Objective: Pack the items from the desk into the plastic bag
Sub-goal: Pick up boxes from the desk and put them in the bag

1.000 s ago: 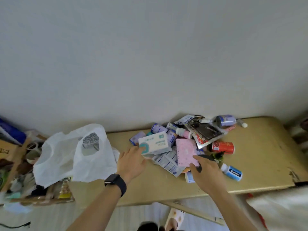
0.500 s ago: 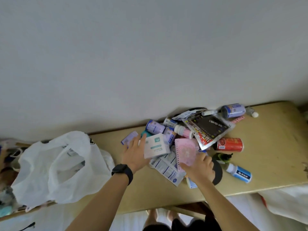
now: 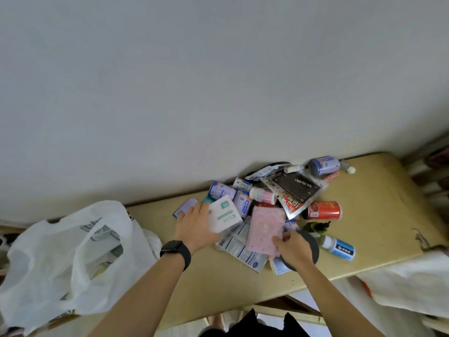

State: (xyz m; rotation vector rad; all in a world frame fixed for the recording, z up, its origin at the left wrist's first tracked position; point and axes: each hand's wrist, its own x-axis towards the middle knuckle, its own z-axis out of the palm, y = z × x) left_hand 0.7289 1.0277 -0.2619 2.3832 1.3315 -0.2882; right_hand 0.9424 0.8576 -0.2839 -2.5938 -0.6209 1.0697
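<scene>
Plastic bag (image 3: pixel 43 263), white and thin, sits at the lower left of the frame over the left end of the desk (image 3: pixel 218 285). Its mouth gapes toward the right, and a few boxes show dimly inside. Just right of it comes the left forearm, with a black watch (image 3: pixel 175 251) on the wrist. The left hand (image 3: pixel 194 227) grips a white box (image 3: pixel 224 214) with teal print by its left edge. The box is tilted above the left side of the heap and partly hides how the fingers lie.

The heap lies mid-frame against the grey wall (image 3: pixel 218 81). At its upper left are purple-labelled cans (image 3: pixel 222 189), and beside them a pink bottle (image 3: pixel 263 194) with a white cap lies on its side. White-and-blue sachets (image 3: pixel 240 246) lie flat on the wood at the heap's lower edge. A pink notebook (image 3: pixel 266 227) rests on the sachets. The right hand (image 3: pixel 292 246) pinches its lower right corner, thumb on the cover. Beneath that hand lies a black round thing (image 3: pixel 314 244); what it is cannot be told.

Above, a black-and-red snack packet (image 3: pixel 296 190) lies slanted, with a blue can (image 3: pixel 324 165) on its side at the heap's upper right. Further right a red can (image 3: pixel 324 210) lies on its side. Below it is a white bottle (image 3: pixel 339 248) with a blue label, also lying down. White cloth (image 3: pixel 413 288) fills the lower right of the frame.
</scene>
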